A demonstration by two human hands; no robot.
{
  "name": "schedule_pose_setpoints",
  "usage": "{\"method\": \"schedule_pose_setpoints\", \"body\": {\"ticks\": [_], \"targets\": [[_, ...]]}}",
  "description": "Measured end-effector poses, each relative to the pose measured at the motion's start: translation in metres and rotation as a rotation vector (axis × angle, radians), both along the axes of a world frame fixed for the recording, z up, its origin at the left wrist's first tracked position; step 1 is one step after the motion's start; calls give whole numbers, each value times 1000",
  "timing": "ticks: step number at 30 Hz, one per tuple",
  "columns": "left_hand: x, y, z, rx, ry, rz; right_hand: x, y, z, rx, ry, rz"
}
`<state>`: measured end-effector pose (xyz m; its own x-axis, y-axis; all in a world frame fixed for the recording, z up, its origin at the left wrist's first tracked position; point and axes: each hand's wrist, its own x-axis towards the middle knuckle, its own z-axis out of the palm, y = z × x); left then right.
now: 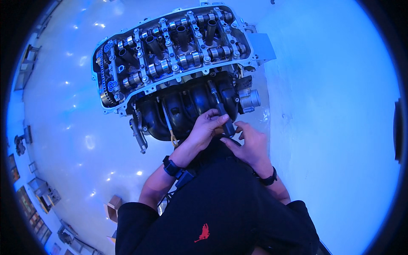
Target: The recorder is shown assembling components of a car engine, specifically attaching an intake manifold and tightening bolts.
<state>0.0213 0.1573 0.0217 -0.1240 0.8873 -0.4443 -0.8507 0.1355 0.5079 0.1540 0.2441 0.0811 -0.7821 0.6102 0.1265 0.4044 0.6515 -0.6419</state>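
Observation:
A car engine (pixel 170 55) stands before me with its valve cover off, so camshafts, timing chain and dark spark plug tubes show on top. A black ribbed intake manifold (pixel 182 106) bulges from its near side. A long dark stick-shaped part (pixel 222 109), like an ignition coil, lies across the manifold. My left hand (pixel 207 126) grips its lower end with thumb and fingers. My right hand (pixel 248 142) is just beside it, fingertips touching the same end of the part. Both wrists wear dark bands.
A metallic throttle body (pixel 250 100) juts from the manifold's right end. A yellow-handled dipstick (pixel 173 138) hangs at the manifold's front. The glossy pale floor (pixel 76 127) surrounds the engine. Cardboard boxes (pixel 112 206) and shelving (pixel 40 193) lie at the lower left.

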Motion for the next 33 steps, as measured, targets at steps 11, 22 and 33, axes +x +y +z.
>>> {"method": "schedule_pose_setpoints", "body": {"ticks": [11, 22, 33], "targets": [[10, 1, 3, -73, 3, 96, 6, -3, 9, -26, -87, 11], [10, 1, 14, -117, -57, 140, 2, -4, -6, -72, -61, -5], [14, 3, 8, 14, -111, 100, 17, 2, -27, -1571, 114, -162]]}}
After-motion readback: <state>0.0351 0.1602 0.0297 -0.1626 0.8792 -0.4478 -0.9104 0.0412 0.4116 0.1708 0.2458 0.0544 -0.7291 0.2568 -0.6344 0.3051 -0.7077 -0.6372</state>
